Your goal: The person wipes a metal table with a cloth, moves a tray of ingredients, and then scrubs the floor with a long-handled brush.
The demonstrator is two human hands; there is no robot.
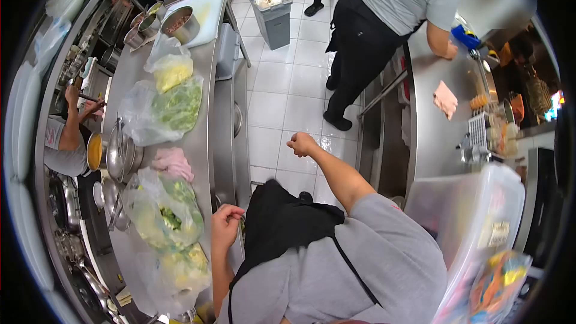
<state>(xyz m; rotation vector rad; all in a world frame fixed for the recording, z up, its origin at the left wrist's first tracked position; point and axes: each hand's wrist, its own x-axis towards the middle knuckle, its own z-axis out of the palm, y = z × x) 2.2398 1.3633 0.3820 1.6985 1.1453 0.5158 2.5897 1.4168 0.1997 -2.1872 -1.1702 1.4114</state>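
My left hand (225,223) is at the edge of the steel counter (201,138), its fingers loosely bent and apart from the thumb, with nothing seen in it. Beside it on the counter lie clear plastic bags of leafy greens (171,219) and of pale yellow chopped food (191,257). Over the tiled floor, in front of my black apron (282,216), my right hand (303,144) is held out with its fingers curled in, and no object shows in it.
Further up the counter are a pink cloth (173,163), a bag of shredded greens (178,108) and a metal pot (181,25). A grey bin (273,18) stands ahead on the floor. A co-worker (375,30) leans over the right counter (429,120). A translucent plastic bin (462,210) is close on my right.
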